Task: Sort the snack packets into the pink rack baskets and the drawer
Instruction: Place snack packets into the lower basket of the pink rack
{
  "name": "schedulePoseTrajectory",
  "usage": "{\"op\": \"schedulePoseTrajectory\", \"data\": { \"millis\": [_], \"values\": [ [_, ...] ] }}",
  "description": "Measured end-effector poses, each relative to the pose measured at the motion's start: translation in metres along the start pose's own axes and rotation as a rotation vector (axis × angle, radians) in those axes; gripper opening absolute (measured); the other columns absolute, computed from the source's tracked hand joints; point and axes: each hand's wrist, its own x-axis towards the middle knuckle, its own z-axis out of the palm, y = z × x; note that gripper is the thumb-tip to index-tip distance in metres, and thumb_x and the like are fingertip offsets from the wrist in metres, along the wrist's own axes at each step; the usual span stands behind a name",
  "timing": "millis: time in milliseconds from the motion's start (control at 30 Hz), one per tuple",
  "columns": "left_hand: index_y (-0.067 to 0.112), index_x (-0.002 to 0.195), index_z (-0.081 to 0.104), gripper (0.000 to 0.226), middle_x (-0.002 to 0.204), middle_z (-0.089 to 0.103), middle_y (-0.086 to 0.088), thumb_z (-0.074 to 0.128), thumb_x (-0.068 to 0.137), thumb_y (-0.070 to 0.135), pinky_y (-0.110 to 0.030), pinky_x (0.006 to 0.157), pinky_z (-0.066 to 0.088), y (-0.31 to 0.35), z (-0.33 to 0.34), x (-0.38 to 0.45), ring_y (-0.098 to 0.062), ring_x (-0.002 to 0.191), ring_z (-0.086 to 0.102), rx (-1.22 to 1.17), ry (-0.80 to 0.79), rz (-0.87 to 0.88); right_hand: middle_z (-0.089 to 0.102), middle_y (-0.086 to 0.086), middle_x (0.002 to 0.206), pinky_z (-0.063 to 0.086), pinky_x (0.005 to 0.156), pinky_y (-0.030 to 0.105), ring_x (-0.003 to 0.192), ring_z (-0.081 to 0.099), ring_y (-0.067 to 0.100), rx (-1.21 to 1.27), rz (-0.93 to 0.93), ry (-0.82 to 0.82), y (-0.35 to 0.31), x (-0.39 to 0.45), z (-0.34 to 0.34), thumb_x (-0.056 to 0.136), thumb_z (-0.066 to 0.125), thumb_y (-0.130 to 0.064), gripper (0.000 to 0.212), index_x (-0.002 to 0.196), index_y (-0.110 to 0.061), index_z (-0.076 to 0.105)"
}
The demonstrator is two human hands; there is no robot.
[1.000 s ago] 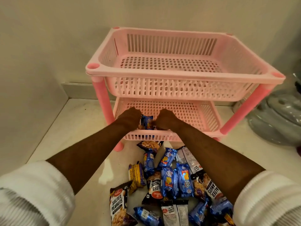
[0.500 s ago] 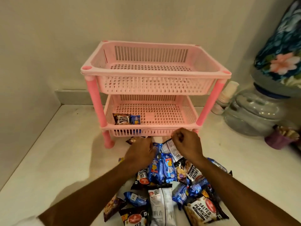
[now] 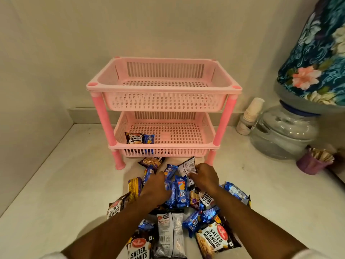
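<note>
A pink two-tier rack stands against the wall; its top basket (image 3: 164,90) holds nothing visible. The lower basket (image 3: 164,146) has a salted peanuts packet (image 3: 134,138) and a small blue biscuit packet (image 3: 149,139) at its front left. On the counter in front lies a pile of snack packets (image 3: 179,212): blue biscuit packs and black salted peanuts bags. My left hand (image 3: 155,189) rests on the blue biscuit packs in the pile, fingers curled over them. My right hand (image 3: 204,176) pinches a silver-backed packet (image 3: 186,166) at the pile's far edge. No drawer is in view.
A water dispenser jar (image 3: 283,135) with a floral cover (image 3: 317,58) stands at the right. Stacked paper cups (image 3: 252,113) lean beside it. A purple cup (image 3: 311,165) with sachets sits at the right edge. Walls close off the back and left.
My hands drew back from the lower basket, leaving the peanuts and biscuit packets there, and came down onto the pile. The view pulled back from the rack.
</note>
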Motion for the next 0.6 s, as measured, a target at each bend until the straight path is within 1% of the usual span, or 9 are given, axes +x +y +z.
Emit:
{"op": "schedulePoseTrajectory", "data": {
  "millis": [67,133,167,267,333,400,467,533,600],
  "values": [
    [0.019,0.114,0.049,0.050,0.107,0.055,-0.003,0.070,0.076,0.045,-0.028,0.072,0.037,0.003,-0.004,-0.002,-0.014,0.083,0.051,-0.029,0.027,-0.009,0.061,-0.012,0.062,0.043,0.056,0.026,0.070,0.066,0.018,0.158,0.014,0.003,-0.001,-0.002,-0.009,0.082,0.075,-0.033,0.024,0.064,-0.025,0.062],
    [0.018,0.112,0.052,0.049,0.094,0.056,0.001,0.071,0.075,0.045,-0.028,0.063,0.041,0.008,-0.009,-0.005,-0.013,0.077,0.056,-0.087,0.057,0.000,0.070,-0.014,0.073,0.054,0.069,0.031,0.077,0.069,0.014,0.331,0.031,0.007,-0.001,-0.008,-0.022,0.080,0.078,-0.026,0.008,0.075,-0.029,0.073],
    [0.018,0.110,0.054,0.048,0.091,0.058,0.001,0.071,0.075,0.045,-0.028,0.060,0.043,0.011,-0.013,-0.007,-0.014,0.075,0.058,-0.116,0.077,0.009,0.073,-0.013,0.080,0.057,0.074,0.033,0.080,0.070,0.012,0.408,0.037,0.014,0.000,-0.011,-0.029,0.078,0.080,-0.024,0.008,0.079,-0.031,0.075],
    [0.021,0.106,0.057,0.044,0.094,0.062,0.001,0.073,0.072,0.045,-0.029,0.063,0.046,0.023,-0.031,-0.012,-0.013,0.079,0.060,-0.220,0.158,0.031,0.075,-0.012,0.092,0.059,0.079,0.034,0.089,0.071,0.008,0.559,-0.022,0.032,-0.002,-0.023,-0.051,0.076,0.082,-0.019,0.021,0.087,-0.034,0.073],
    [0.022,0.105,0.059,0.042,0.093,0.062,0.002,0.073,0.071,0.044,-0.025,0.059,0.041,0.031,-0.047,-0.014,-0.010,0.076,0.059,-0.282,0.224,0.048,0.076,-0.011,0.097,0.059,0.079,0.030,0.093,0.071,0.006,0.647,-0.113,0.037,-0.010,-0.026,-0.064,0.079,0.081,-0.015,0.026,0.098,-0.031,0.075],
    [0.022,0.104,0.061,0.039,0.087,0.062,0.003,0.073,0.071,0.040,-0.023,0.054,0.039,0.039,-0.066,-0.011,-0.007,0.068,0.058,-0.321,0.289,0.069,0.077,-0.013,0.100,0.058,0.080,0.022,0.095,0.071,0.000,0.703,-0.217,0.058,-0.026,-0.024,-0.076,0.082,0.080,-0.013,0.030,0.107,-0.028,0.074],
    [0.022,0.105,0.062,0.039,0.087,0.063,0.003,0.075,0.072,0.037,-0.024,0.056,0.041,0.046,-0.086,-0.002,-0.008,0.067,0.059,-0.329,0.358,0.080,0.073,-0.013,0.099,0.054,0.077,0.012,0.092,0.068,-0.003,0.678,-0.290,0.163,-0.045,-0.014,-0.084,0.081,0.083,-0.014,0.035,0.112,-0.023,0.071],
    [0.020,0.109,0.063,0.040,0.088,0.063,0.003,0.077,0.074,0.034,-0.024,0.060,0.042,0.051,-0.105,0.013,-0.009,0.071,0.059,-0.335,0.417,0.079,0.068,-0.009,0.098,0.048,0.072,0.008,0.088,0.063,0.000,0.625,-0.335,0.298,-0.065,0.001,-0.087,0.078,0.086,-0.013,0.043,0.116,-0.020,0.066],
    [0.019,0.109,0.062,0.040,0.079,0.061,0.007,0.079,0.076,0.034,-0.020,0.051,0.040,0.055,-0.120,0.032,-0.003,0.064,0.057,-0.350,0.436,0.057,0.067,-0.005,0.102,0.046,0.074,0.008,0.090,0.062,0.006,0.627,-0.319,0.380,-0.084,0.019,-0.087,0.076,0.087,-0.012,0.048,0.118,-0.015,0.064]
  ]
}}
